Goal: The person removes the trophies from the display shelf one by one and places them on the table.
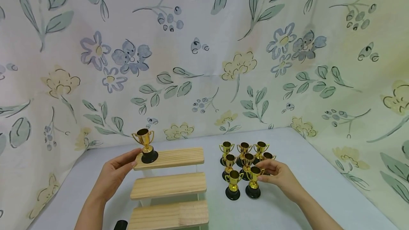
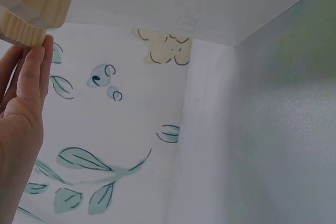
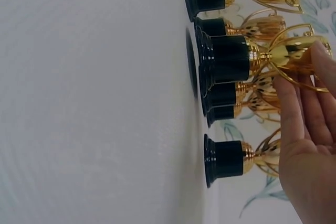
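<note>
A small gold trophy cup (image 1: 144, 138) with a black base stands upright near the left end of the top wooden shelf (image 1: 179, 157). My left hand (image 1: 112, 173) is beside it, fingers mostly straight, with the fingertips at the shelf's left end. In the left wrist view, those fingers (image 2: 32, 74) touch the plank's edge. On the right, my right hand (image 1: 281, 178) pinches the right side of another trophy cup (image 1: 254, 175) in the front row. The right wrist view shows the thumb against this gold cup (image 3: 296, 53), its black base close to the tabletop.
Several similar trophies (image 1: 229, 162) stand close together behind and left of the pinched one. Below the top shelf, a middle step (image 1: 169, 186) and a lower step (image 1: 169, 215) descend toward me. A black object (image 1: 120, 225) lies at the bottom edge. Floral cloth (image 1: 204, 63) hangs behind the white table (image 1: 319, 166).
</note>
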A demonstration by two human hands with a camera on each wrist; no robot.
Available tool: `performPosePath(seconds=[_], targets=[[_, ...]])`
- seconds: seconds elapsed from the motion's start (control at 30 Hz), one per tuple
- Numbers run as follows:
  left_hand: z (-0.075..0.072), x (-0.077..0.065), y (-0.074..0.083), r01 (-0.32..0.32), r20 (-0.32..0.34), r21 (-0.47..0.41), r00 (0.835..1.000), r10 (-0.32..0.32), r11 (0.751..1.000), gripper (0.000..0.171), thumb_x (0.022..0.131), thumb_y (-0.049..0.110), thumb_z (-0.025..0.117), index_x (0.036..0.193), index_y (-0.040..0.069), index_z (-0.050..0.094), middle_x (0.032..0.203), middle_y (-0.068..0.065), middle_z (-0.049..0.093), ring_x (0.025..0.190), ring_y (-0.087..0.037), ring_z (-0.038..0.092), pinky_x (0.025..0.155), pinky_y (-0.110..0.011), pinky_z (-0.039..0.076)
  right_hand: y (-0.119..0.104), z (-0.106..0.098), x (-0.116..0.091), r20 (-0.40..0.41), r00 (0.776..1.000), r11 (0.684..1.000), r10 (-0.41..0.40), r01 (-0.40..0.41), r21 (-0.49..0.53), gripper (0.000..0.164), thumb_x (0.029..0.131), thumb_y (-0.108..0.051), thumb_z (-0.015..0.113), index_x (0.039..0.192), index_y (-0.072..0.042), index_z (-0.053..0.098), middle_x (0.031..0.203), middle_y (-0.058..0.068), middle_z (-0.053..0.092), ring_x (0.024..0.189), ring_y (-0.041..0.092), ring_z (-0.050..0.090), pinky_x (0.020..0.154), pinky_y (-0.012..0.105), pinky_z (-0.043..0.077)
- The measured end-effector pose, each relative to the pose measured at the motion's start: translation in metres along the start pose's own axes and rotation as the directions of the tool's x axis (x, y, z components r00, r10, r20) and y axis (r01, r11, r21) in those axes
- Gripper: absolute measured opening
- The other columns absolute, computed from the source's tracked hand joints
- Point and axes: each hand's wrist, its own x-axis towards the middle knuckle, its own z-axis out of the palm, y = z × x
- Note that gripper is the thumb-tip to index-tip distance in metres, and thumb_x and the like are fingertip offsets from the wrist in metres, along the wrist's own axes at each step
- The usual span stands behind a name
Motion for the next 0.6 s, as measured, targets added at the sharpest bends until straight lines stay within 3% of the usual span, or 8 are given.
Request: performPosePath(seconds=[0.47, 0.6], targets=[[-0.0006, -0.0008, -0.0002, -0.012, 0.008, -0.019, 1.000, 0.012, 1.000, 0.046, 0.100, 0.000, 0.051, 0.146, -0.003, 0.044, 0.131, 0.024, 0.062, 0.122, 0.012, 0.054, 0.099, -0.003, 0.045, 0.0021, 0.0007, 0.0010, 0.012, 1.000, 1.000, -0.021, 0.021, -0.018, 0.046, 0.085, -0.016, 0.077, 0.123, 0.004, 0.059, 0.107, -0.017, 0.066, 0.101, -0.001, 0.066, 0.089, 0.015, 0.054], [-0.0005, -0.0007, -0.0003, -0.004, 0.001, -0.012, 1.000, 0.004, 1.000, 0.046, 0.100, 0.001, 0.051, 0.146, -0.002, 0.045, 0.131, 0.024, 0.062, 0.122, 0.013, 0.054, 0.098, -0.003, 0.045, 0.0021, 0.0005, 0.0006, 0.031, 0.999, 0.999, -0.043, 0.043, 0.004, 0.046, 0.085, -0.013, 0.076, 0.122, 0.007, 0.058, 0.108, -0.018, 0.066, 0.100, 0.000, 0.067, 0.085, 0.020, 0.058]])
